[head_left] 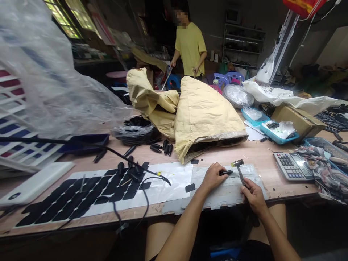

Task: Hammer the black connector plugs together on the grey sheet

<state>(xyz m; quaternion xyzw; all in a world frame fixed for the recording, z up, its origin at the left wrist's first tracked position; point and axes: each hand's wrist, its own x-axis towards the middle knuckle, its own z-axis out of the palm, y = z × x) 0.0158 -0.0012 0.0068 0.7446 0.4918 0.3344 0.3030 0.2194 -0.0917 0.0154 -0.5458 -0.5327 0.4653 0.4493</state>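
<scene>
My left hand (213, 177) is closed on a short black cylindrical piece (226, 173), which lies level over a greyish plastic sheet (217, 199) at the table's front edge. In my right hand (252, 195) is a small hammer (239, 171), gripped by its handle. Its head, with a yellowish face on one end, stands just right of the black piece, apart from it. To the left, a white sheet with rows of black stickers (87, 192) lies on the table, and several black cylindrical pieces (132, 170) rest on it.
A large tan paper sack (206, 116) stands mid-table, open toward me. A calculator (293, 166), patterned cloth (326, 177) and blue baskets (280, 132) are at right. A black cable (108, 148) crosses the left side. Behind the table stands a person in a yellow shirt (190, 47).
</scene>
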